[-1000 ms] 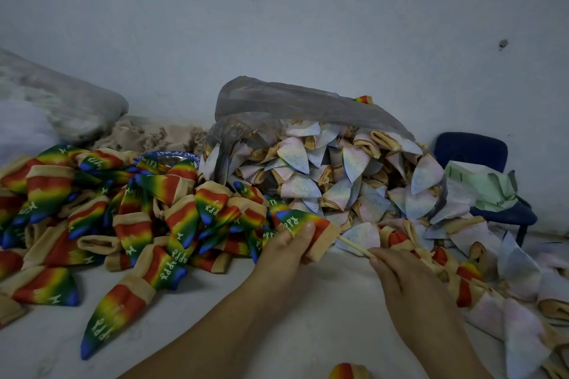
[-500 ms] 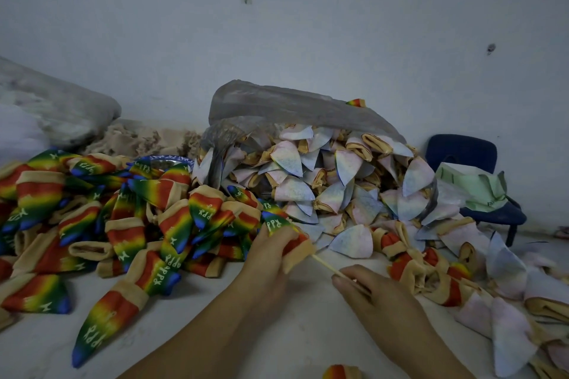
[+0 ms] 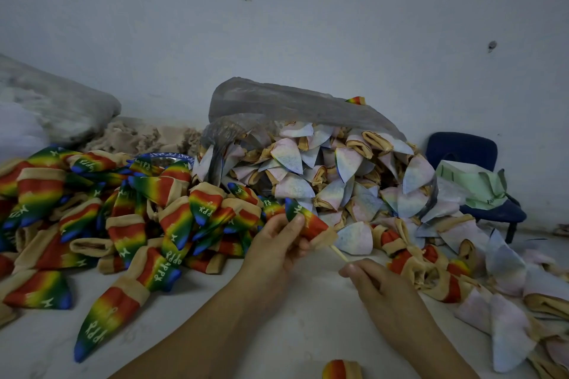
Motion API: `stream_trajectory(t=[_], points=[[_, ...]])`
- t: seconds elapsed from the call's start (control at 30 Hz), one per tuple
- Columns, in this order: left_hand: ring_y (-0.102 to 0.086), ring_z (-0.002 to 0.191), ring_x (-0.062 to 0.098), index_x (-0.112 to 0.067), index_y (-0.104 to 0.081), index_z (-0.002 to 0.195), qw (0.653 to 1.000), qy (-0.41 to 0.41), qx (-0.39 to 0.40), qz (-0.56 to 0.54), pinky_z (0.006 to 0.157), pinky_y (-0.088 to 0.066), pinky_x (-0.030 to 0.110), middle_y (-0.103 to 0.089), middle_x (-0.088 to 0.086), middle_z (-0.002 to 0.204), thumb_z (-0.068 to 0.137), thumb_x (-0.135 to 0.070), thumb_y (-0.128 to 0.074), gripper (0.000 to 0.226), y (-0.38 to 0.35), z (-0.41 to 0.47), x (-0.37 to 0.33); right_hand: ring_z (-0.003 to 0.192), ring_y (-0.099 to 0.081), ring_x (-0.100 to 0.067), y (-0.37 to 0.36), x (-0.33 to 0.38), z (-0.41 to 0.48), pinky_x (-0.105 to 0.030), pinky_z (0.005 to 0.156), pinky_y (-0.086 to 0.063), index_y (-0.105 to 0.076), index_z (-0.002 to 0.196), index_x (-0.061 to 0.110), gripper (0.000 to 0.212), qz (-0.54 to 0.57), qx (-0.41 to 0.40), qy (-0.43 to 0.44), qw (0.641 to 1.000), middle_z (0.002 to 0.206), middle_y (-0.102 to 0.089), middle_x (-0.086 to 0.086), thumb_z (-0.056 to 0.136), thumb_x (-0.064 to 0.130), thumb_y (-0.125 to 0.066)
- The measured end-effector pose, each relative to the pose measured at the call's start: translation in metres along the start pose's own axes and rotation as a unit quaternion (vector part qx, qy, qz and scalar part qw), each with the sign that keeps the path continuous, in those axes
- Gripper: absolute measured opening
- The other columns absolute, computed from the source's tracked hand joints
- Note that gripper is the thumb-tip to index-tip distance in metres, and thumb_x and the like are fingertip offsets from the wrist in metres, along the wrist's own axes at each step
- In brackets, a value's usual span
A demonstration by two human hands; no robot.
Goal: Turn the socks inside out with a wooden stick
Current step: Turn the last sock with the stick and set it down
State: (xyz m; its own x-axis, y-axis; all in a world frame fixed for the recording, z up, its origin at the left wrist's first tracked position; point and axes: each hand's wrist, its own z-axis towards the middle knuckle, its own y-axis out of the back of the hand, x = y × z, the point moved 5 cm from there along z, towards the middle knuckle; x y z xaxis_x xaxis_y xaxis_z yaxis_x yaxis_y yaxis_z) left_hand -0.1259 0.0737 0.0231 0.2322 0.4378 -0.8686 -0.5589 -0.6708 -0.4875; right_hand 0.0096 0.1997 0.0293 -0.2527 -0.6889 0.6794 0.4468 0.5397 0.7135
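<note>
My left hand (image 3: 278, 243) grips a rainbow sock (image 3: 308, 221) with a tan cuff, its blue toe pointing up and left. A thin wooden stick (image 3: 338, 253) runs out of the cuff down to my right hand (image 3: 374, 281), which pinches its lower end. The stick's upper part is hidden inside the sock. A heap of rainbow socks (image 3: 129, 212) lies to the left. Pale, washed-out socks (image 3: 332, 172) spill from a plastic bag (image 3: 286, 104) behind my hands.
More pale and half-red socks (image 3: 480, 283) spread along the right of the white surface (image 3: 295, 317). A blue chair (image 3: 480, 163) with green paper stands at the right wall. A grey sack (image 3: 61, 104) and beige fabric lie back left. One sock end (image 3: 341, 370) shows at the bottom edge.
My right hand has slid back down and right along the stick, drawing it out of the cuff. My left hand keeps its hold on the rainbow sock, which has tilted more upright.
</note>
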Motion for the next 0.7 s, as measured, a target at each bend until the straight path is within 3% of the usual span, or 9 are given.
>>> stream_trajectory(t=[0.1,0.2,0.27,0.3,0.37,0.5,0.6,0.7], points=[[-0.042,0.045,0.010,-0.013,-0.059,0.088,0.994,-0.025,-0.024,0.103,0.048,-0.035,0.023,-0.048,0.002,0.053,0.076,-0.051,-0.067,0.041,0.006,-0.001,-0.009,0.064,-0.056,-0.001,0.002,0.001,0.000,-0.022,0.057,-0.041,-0.064,0.082,0.040,0.021,0.018,-0.009,0.005,1.000,0.073,-0.063,0.006,0.091,0.050,-0.047],[-0.048,0.049,0.009,-0.026,-0.064,0.090,0.982,-0.046,-0.013,0.180,0.051,-0.040,0.024,-0.053,-0.003,0.058,0.088,-0.054,-0.058,0.028,0.004,-0.002,-0.011,0.060,-0.052,0.001,0.004,0.001,-0.001,-0.023,0.054,-0.036,-0.062,0.079,0.040,0.020,0.023,-0.019,0.005,1.000,0.073,-0.060,0.014,0.091,0.048,-0.048],[-0.064,0.074,0.008,-0.044,-0.064,0.088,0.976,-0.050,-0.011,0.212,0.069,-0.056,0.028,-0.066,-0.006,0.083,0.091,-0.056,-0.052,0.017,-0.002,-0.003,-0.006,0.068,-0.054,0.003,0.005,0.001,-0.001,-0.026,0.059,-0.040,-0.061,0.079,0.041,0.021,0.018,-0.037,0.007,0.999,0.075,-0.060,0.022,0.093,0.048,-0.046],[-0.065,0.090,0.010,-0.047,-0.061,0.091,0.974,-0.048,-0.008,0.219,0.080,-0.058,0.031,-0.066,-0.005,0.098,0.091,-0.058,-0.050,0.016,-0.005,-0.004,-0.003,0.072,-0.055,0.003,0.004,0.002,-0.001,-0.028,0.063,-0.044,-0.061,0.078,0.041,0.022,0.021,-0.048,0.004,0.999,0.076,-0.062,0.022,0.093,0.047,-0.046],[-0.060,0.103,0.011,-0.048,-0.055,0.099,0.973,-0.041,-0.011,0.225,0.088,-0.056,0.032,-0.059,-0.004,0.114,0.089,-0.064,-0.045,0.022,-0.010,-0.005,0.001,0.078,-0.057,0.000,0.002,0.003,0.000,-0.032,0.072,-0.048,-0.061,0.077,0.039,0.024,0.034,-0.064,-0.001,0.997,0.079,-0.065,0.016,0.093,0.046,-0.045],[-0.060,0.099,0.005,-0.053,-0.059,0.095,0.970,-0.056,-0.001,0.236,0.092,-0.051,0.031,-0.063,-0.013,0.102,0.076,-0.076,-0.042,0.033,-0.009,-0.007,0.002,0.077,-0.057,0.001,0.003,0.006,-0.002,-0.032,0.071,-0.049,-0.059,0.077,0.044,0.022,0.013,-0.067,0.014,0.998,0.082,-0.064,0.017,0.093,0.047,-0.044],[-0.065,0.093,0.001,-0.053,-0.064,0.090,0.979,-0.040,0.003,0.197,0.087,-0.051,0.024,-0.069,-0.021,0.091,0.076,-0.071,-0.048,0.028,-0.005,-0.007,0.005,0.070,-0.057,-0.004,0.006,0.004,-0.001,-0.033,0.064,-0.047,-0.055,0.079,0.046,0.018,-0.024,-0.069,0.029,0.997,0.078,-0.064,0.010,0.092,0.049,-0.045],[-0.069,0.098,0.006,-0.047,-0.073,0.096,0.992,-0.013,-0.001,0.128,0.086,-0.054,0.026,-0.074,-0.013,0.099,0.079,-0.059,-0.057,0.026,-0.005,-0.007,0.006,0.067,-0.057,-0.003,0.008,0.003,0.000,-0.030,0.062,-0.047,-0.053,0.081,0.050,0.015,-0.051,-0.052,0.025,0.997,0.074,-0.063,0.009,0.092,0.053,-0.043]])
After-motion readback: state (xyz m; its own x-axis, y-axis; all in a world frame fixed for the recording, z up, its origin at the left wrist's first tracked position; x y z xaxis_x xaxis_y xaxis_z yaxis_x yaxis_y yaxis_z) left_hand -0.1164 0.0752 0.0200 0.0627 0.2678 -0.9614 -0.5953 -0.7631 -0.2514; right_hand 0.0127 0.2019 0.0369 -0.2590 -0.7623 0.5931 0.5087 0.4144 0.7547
